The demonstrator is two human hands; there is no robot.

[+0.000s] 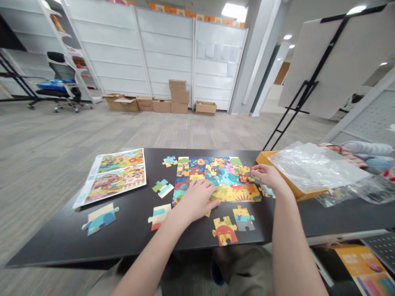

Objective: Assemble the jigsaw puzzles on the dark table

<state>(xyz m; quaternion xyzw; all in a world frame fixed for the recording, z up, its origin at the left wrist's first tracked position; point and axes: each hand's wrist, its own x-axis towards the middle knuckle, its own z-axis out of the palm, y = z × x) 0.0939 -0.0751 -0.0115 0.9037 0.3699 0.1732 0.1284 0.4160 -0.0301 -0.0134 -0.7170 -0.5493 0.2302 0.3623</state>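
A colourful jigsaw puzzle (234, 192), its picture showing animals and plants, lies on the black table in front of me. My left hand (197, 199) rests palm down over its lower left part, fingers stretched out. At the puzzle's right edge, my right hand (267, 174) pinches an orange and yellow puzzle piece (246, 175); its fingertips cover part of that piece. Loose near my left forearm are a red and cream piece (159, 216) and a green and blue piece (163, 188). Below the puzzle lie a lion-faced piece (225, 231) and a yellow and grey piece (243, 218).
A printed picture sheet (119, 174) lies at the table's left, above a blue and cream piece (100, 218). A yellow box (288, 176) with clear plastic (321, 164) stands at the right. Cardboard boxes (162, 105) line the far shelves; a whiteboard stand (296, 109) rises behind.
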